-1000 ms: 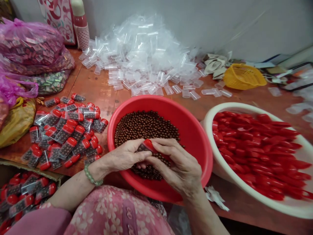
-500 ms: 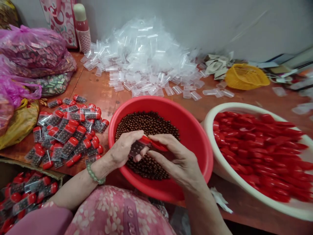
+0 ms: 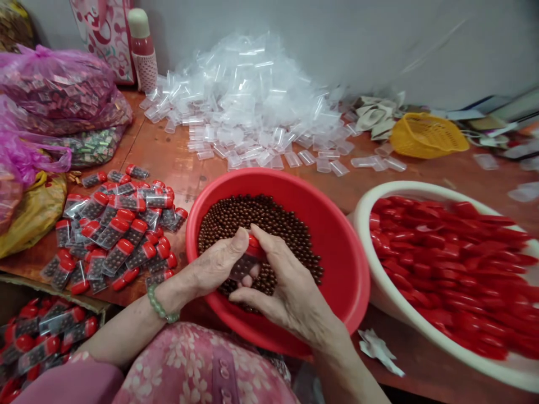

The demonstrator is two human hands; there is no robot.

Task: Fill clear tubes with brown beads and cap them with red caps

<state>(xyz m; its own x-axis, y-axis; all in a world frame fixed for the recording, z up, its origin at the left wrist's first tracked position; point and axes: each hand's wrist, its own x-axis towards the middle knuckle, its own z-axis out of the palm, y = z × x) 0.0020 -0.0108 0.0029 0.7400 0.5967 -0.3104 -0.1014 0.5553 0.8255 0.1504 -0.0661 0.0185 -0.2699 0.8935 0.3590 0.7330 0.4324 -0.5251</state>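
Observation:
Over the red basin my left hand (image 3: 217, 261) is closed around a small clear plastic container (image 3: 241, 268). Dark brown beads show inside it, and a red cap (image 3: 254, 247) sits at its top end. My right hand (image 3: 290, 286) curves around the other side, its fingertips against the cap and its thumb lower down near the container. My fingers hide part of the container. Below both hands, many loose brown beads (image 3: 256, 216) lie in the red basin (image 3: 343, 264).
A cream tub (image 3: 364, 210) of red plastic caps (image 3: 455, 264) stands right. Filled red-capped containers (image 3: 115, 230) are heaped left, with more in a box (image 3: 42, 336) below. Clear empty tubes (image 3: 252, 106) pile up behind, near a yellow basket (image 3: 427, 134) and purple bags (image 3: 59, 84).
The red piece in my right hand has moved left onto the container's top end. My right hand has closed in beside my left, its fingers now wrapping the cap.

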